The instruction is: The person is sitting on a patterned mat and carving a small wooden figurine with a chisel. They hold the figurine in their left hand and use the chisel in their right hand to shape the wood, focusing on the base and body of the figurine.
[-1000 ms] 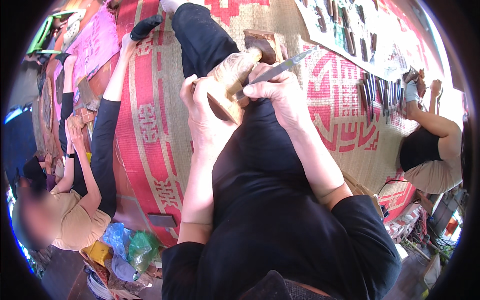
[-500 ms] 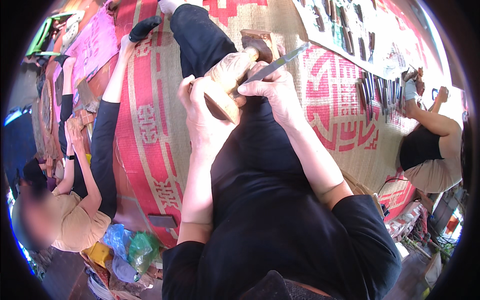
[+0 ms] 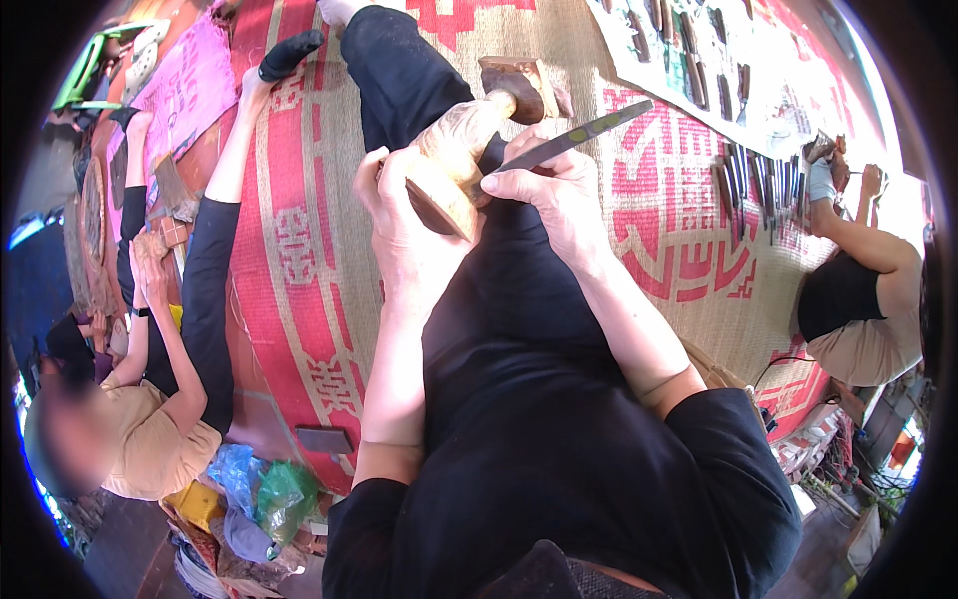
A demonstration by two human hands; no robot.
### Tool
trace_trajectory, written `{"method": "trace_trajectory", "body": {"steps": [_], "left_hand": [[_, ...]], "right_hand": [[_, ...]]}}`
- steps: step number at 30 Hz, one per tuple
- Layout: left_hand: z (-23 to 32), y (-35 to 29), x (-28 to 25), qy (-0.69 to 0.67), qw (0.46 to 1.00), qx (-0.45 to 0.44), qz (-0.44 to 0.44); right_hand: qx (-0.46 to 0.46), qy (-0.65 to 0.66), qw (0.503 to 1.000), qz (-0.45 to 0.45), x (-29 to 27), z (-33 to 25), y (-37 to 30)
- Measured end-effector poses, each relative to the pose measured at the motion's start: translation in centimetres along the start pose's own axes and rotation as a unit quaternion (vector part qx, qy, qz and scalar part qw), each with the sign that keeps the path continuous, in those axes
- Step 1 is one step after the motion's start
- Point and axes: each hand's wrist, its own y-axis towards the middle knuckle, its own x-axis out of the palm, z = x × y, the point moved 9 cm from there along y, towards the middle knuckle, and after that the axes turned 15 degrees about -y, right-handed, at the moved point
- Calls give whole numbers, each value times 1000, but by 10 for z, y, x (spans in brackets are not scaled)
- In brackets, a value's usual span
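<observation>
My left hand (image 3: 407, 225) is closed around the square base of a pale carved wooden figure (image 3: 439, 140), which lies tilted over my lap with its far end pointing away. My right hand (image 3: 554, 195) pinches a long, flat, dark blade (image 3: 604, 123) that slants up to the right. Its near end is hidden between my thumb and fingers, close beside the figure. Whether the blade touches the wood I cannot tell. Just past the figure's far end sits a brown wooden block (image 3: 511, 85) on the mat.
A red and beige woven mat (image 3: 649, 240) spreads beneath me. Carving tools (image 3: 689, 50) lie on a white sheet at the far right, with several chisels (image 3: 763, 185) beside it. One person (image 3: 150, 429) sits at left, another (image 3: 863, 299) at right. Plastic bags (image 3: 284, 499) lie at lower left.
My right hand has shifted slightly right, and the blade has turned, so its far tip sits further right and it looks darker. The left hand and the figure have hardly moved.
</observation>
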Motion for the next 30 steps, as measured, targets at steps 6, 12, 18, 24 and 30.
{"method": "trace_trajectory", "body": {"steps": [6, 12, 18, 24, 30], "left_hand": [[2, 1, -2, -15, 1000, 2, 5], [1, 0, 0, 1, 1000, -4, 7], [-4, 0, -2, -21, 1000, -2, 10], [-7, -2, -2, -30, 999, -27, -1], [-16, -1, -2, -61, 998, -30, -6]], "right_hand": [[40, 19, 998, -44, 7, 5, -2], [88, 43, 995, -29, 4, 6, -6], [44, 38, 997, -42, 10, 12, -7], [65, 49, 997, -18, 6, 12, -8], [20, 66, 996, -51, 12, 19, -7]]}}
